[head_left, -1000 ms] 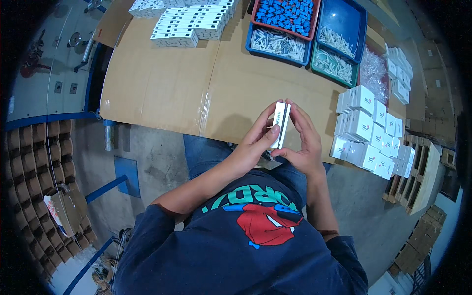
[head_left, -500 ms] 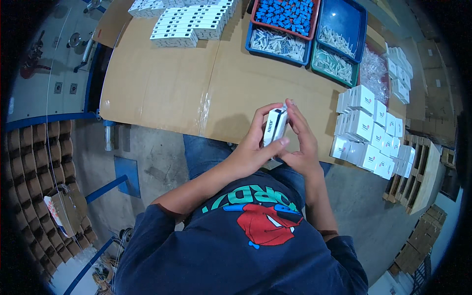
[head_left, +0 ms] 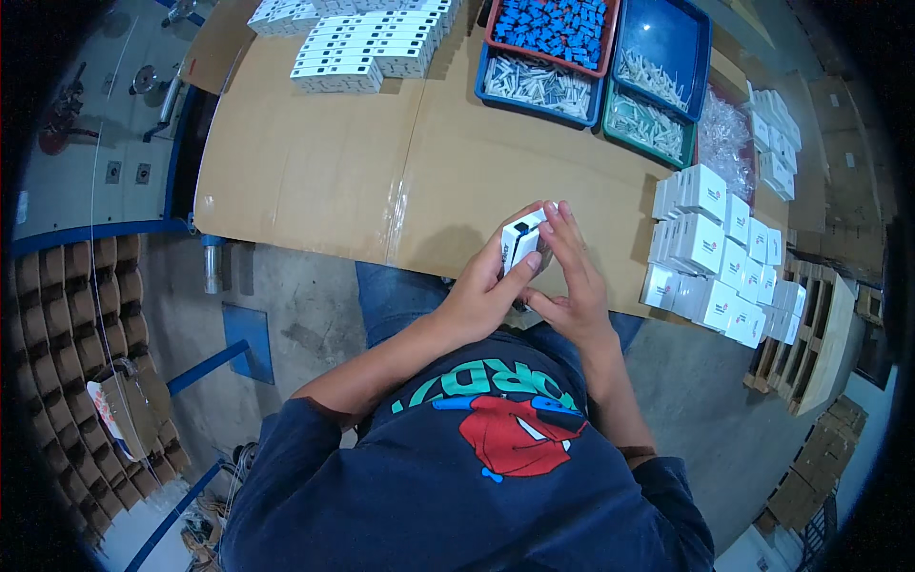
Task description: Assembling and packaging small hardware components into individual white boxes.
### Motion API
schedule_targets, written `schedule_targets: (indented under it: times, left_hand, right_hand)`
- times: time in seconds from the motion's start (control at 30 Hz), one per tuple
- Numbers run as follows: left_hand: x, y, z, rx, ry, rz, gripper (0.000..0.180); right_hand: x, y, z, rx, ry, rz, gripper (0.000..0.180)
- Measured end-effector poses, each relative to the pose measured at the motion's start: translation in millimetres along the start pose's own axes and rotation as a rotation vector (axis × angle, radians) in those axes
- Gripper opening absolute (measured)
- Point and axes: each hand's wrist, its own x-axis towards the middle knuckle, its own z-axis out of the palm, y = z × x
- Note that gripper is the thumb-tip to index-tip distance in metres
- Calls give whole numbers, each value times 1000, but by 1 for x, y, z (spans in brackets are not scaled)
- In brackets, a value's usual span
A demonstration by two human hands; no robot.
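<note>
Just above the table's front edge, a small white box (head_left: 519,240) with dark markings is held tilted in front of my body. My left hand (head_left: 479,294) wraps round its left side, thumb across the near face and fingers behind. From the other side, my right hand (head_left: 579,286) cups the box, its fingertips against the upper right edge and its thumb bent in low beside it. The right palm stays apart from the box. My fingers cover the lower end and the right side of the box.
A cardboard-covered table (head_left: 315,172) spreads ahead. Stacked white boxes (head_left: 705,248) stand at its right edge, with more rows (head_left: 357,62) at the far left. Far off are a red tray of blue pieces (head_left: 548,29), a blue tray (head_left: 538,86) and a green tray (head_left: 648,133) of white pieces.
The white box has shifted slightly left and turned, showing more of its top end. My right fingers have moved across onto its upper edge.
</note>
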Motion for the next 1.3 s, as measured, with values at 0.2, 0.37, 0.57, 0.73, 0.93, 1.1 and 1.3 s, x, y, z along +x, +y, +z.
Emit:
schedule_targets:
  times: [0.2, 0.37, 0.57, 0.73, 0.93, 1.1, 1.3]
  left_hand:
    - [-1, 2, 1, -45, -20, 4, 55]
    - [-1, 2, -5, 49, -57, 118, 55]
    - [-3, 7, -9, 43, -180, 221, 56]
    - [-2, 11, -15, 421, -234, 383, 59]
    - [-2, 10, -13, 387, -263, 353, 59]
    - [-2, 12, -11, 401, -294, 356, 57]
    - [-2, 4, -4, 259, -157, 338, 50]
  right_hand:
    - [-2, -1, -2, -49, -23, -15, 88]
    - [6, -7, -6, 52, 103, 11, 84]
    - [-9, 7, -12, 740, 186, 446, 57]
    - [-6, 6, -20, 781, 133, 452, 46]
    - [-14, 11, -22, 925, 164, 442, 38]
    - [-17, 16, -22, 946, 167, 453, 37]
    - [-15, 12, -17, 964, 275, 482, 36]
